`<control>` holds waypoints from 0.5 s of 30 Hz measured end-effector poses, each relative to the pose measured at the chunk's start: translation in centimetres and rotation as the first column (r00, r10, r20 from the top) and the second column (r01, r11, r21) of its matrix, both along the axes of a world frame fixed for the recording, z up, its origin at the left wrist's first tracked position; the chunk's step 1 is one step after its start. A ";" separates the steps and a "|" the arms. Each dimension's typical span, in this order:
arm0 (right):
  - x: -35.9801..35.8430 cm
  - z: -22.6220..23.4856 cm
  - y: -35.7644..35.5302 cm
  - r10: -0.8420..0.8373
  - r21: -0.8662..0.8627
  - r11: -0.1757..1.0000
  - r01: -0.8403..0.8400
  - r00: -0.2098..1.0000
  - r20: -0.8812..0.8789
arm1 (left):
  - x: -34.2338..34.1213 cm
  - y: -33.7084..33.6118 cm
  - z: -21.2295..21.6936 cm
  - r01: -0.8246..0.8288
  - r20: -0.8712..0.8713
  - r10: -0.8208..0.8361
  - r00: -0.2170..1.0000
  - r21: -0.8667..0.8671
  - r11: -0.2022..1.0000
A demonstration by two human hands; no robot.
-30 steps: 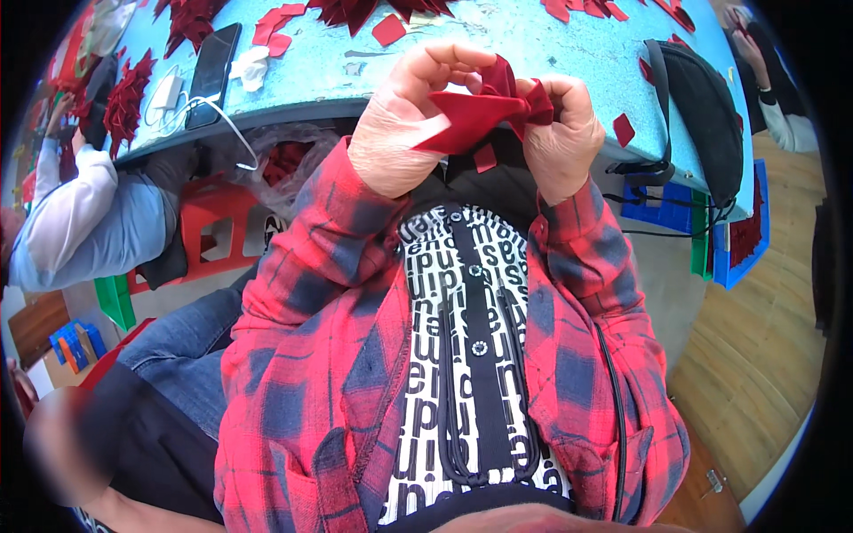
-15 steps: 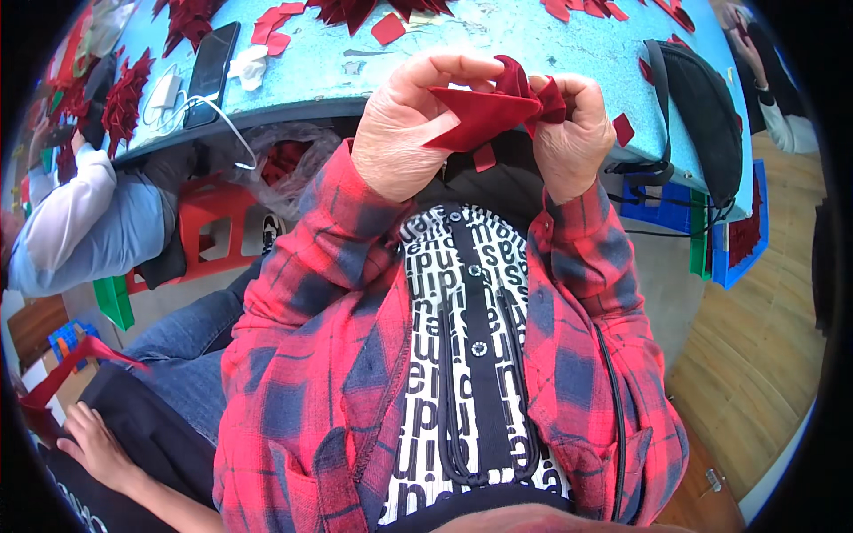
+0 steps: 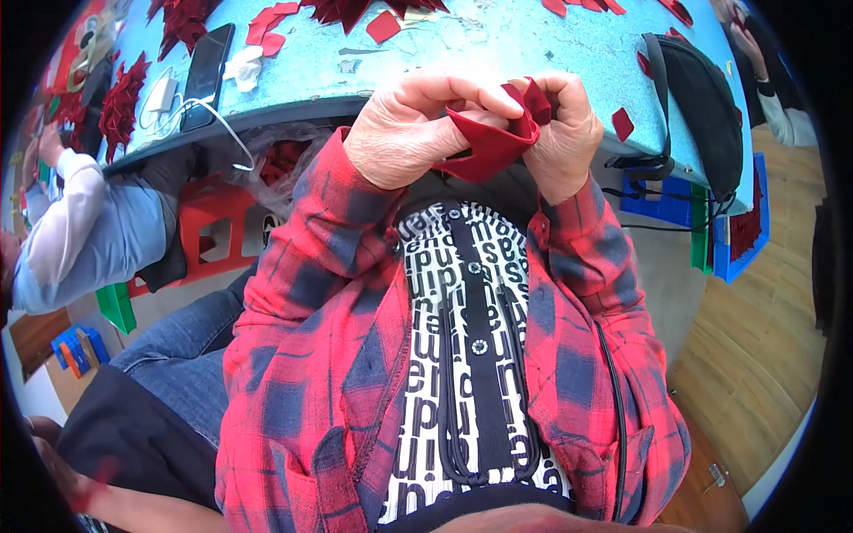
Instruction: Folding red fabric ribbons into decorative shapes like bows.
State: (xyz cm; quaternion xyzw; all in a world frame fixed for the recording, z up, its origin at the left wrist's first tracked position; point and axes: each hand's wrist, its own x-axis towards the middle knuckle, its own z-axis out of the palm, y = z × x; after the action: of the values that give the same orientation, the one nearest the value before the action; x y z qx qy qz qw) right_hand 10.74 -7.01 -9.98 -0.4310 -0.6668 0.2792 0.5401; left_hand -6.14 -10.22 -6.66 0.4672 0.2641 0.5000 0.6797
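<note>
Two hands: left hand (image 3: 404,133) and right hand (image 3: 560,124) are pinching the red felt piece (image 3: 484,147) together.
Risk: fold is likely springing open if either pinch is loosening.

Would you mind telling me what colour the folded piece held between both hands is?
The folded piece is plain dark red, seen best in the head view.

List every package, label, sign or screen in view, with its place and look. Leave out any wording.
Phone: flat on the blue table, upper left; a black rectangle with a dark screen.
Charger: beside the phone's left edge; a small white block whose white cable hangs over the table edge.
No packages or signs can be made out. The left hand and right hand hold only a red fabric piece, with no label showing.
</note>
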 end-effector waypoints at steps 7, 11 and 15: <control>0.3 -0.2 0.0 0.040 -0.102 0.994 -0.041 0.999 -0.008 | -0.5 0.4 -0.4 0.095 0.216 -0.068 0.974 -0.119 0.988; 0.5 -1.1 0.6 0.010 -0.087 0.996 -0.018 0.996 -0.088 | -0.4 0.5 -0.4 0.101 0.195 -0.093 0.976 -0.033 0.994; 0.5 -1.0 0.3 0.007 -0.109 0.994 -0.016 0.997 -0.079 | 0.4 0.5 0.0 -0.004 0.137 0.002 0.991 0.013 1.000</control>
State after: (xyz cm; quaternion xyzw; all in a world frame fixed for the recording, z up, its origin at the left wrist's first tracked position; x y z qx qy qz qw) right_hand 11.26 -6.69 -10.94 -0.4449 -0.6311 0.3352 0.5399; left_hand -5.72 -9.67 -6.68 0.4357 0.2142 0.5338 0.6923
